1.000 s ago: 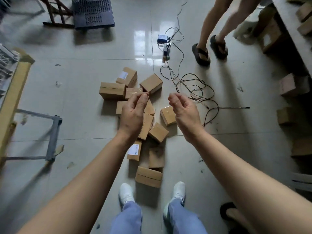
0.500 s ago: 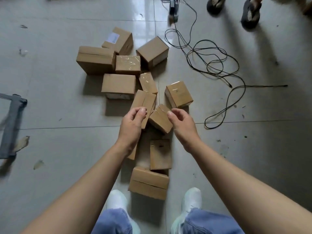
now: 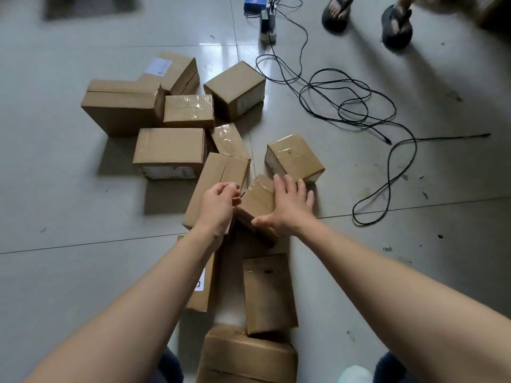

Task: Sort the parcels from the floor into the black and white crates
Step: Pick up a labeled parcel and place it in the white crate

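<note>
Parcels, brown taped cardboard boxes, lie clustered on the grey tiled floor (image 3: 69,189). My right hand (image 3: 287,205) spreads wide over one small tilted box (image 3: 255,200); my left hand (image 3: 218,207) curls empty beside it. Next I must clamp and lift.

- floor (image 3: 83,272): glossy pale grey tiles, thin dark grout lines; scuffs and small dark specks
- window-like glare (image 3: 221,55) reflected on tile at top centre
- black cable (image 3: 356,106) looped loose on floor, upper right; runs to small blue device (image 3: 253,1) at top edge
- bystander's sandalled feet (image 3: 336,12) top right
</note>
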Demonstrator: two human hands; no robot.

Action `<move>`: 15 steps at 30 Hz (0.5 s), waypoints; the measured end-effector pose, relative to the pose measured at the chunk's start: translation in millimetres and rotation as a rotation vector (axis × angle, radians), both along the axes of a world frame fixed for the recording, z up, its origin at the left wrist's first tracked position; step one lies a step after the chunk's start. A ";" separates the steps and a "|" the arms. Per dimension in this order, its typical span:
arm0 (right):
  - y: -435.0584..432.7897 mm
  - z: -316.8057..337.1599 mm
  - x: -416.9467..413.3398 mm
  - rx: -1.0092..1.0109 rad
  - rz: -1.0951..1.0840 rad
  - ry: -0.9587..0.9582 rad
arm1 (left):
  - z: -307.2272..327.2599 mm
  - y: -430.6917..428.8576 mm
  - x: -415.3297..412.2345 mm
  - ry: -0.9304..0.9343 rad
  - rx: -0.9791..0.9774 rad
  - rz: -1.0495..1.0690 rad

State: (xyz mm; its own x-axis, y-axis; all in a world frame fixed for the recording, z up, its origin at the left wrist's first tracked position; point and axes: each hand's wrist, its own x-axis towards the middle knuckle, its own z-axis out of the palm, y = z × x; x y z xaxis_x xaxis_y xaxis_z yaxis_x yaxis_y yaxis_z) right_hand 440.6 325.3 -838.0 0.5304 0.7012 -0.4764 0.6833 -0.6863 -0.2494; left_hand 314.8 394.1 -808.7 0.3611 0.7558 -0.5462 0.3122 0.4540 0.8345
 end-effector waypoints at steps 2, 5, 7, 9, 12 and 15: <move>-1.0 -10.5 5.0 -0.019 0.005 0.006 | -8.6 4.0 9.7 -0.006 -0.030 -0.018; -6.2 -14.0 15.1 0.012 -0.046 0.026 | -18.6 5.0 17.7 0.013 -0.046 -0.039; -11.1 -11.9 24.9 0.019 -0.089 0.039 | -27.0 3.2 17.9 0.048 -0.040 -0.054; -14.8 -10.5 34.9 0.034 -0.119 0.044 | -35.0 1.6 18.6 0.078 -0.057 -0.076; -18.7 -7.1 45.5 0.076 -0.158 0.028 | -46.1 -1.2 26.5 0.124 -0.135 -0.115; -28.3 -4.5 57.8 0.158 -0.275 0.061 | -61.2 -5.5 32.9 0.227 -0.220 -0.198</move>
State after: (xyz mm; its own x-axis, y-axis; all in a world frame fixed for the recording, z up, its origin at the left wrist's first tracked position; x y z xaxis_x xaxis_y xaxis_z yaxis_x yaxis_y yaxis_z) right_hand 498.4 296.9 -842.6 0.6842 0.6034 -0.4096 0.4582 -0.7926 -0.4023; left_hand 347.7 388.6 -869.9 0.3394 0.5391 -0.7709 0.5778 0.5272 0.6230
